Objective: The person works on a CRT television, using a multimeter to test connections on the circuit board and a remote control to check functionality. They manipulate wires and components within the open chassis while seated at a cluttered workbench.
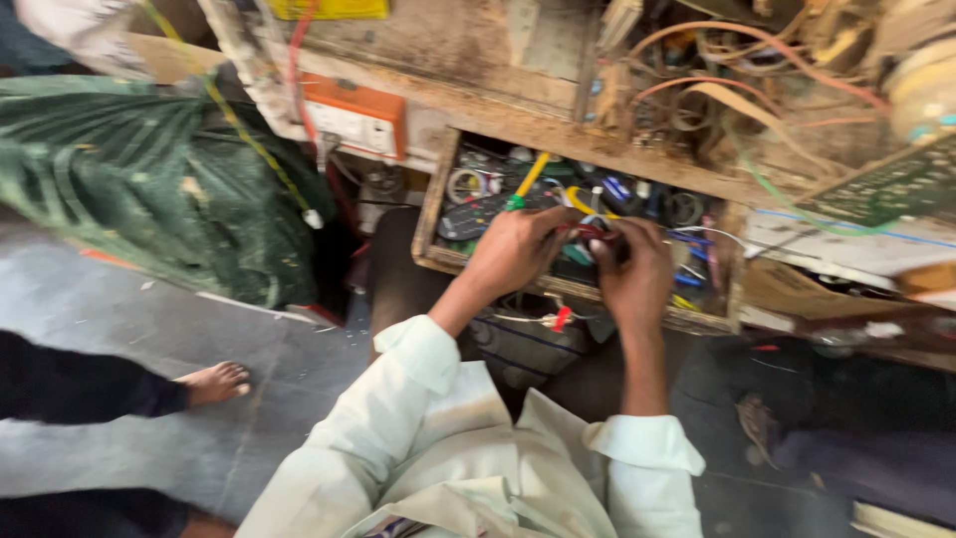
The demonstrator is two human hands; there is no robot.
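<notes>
The left hand (518, 249) and right hand (632, 269) are brought close together over the front edge of an open wooden drawer (438, 214), and a small red-and-black part (595, 236) is pinched between their fingertips — what it is cannot be told through the blur. Inside the drawer, just behind the hands, a yellow-handled tool (528, 179) and tangled wires are seen; an orange switch box (354, 118) is mounted to the drawer's left — a bare foot (214, 382) rests on the floor well beyond it.

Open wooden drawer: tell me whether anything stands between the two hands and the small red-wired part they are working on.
Nothing visible does. The left hand and right hand already close around the small red-wired part above the wooden drawer; loose wires and tools lie beneath and beside them.
</notes>
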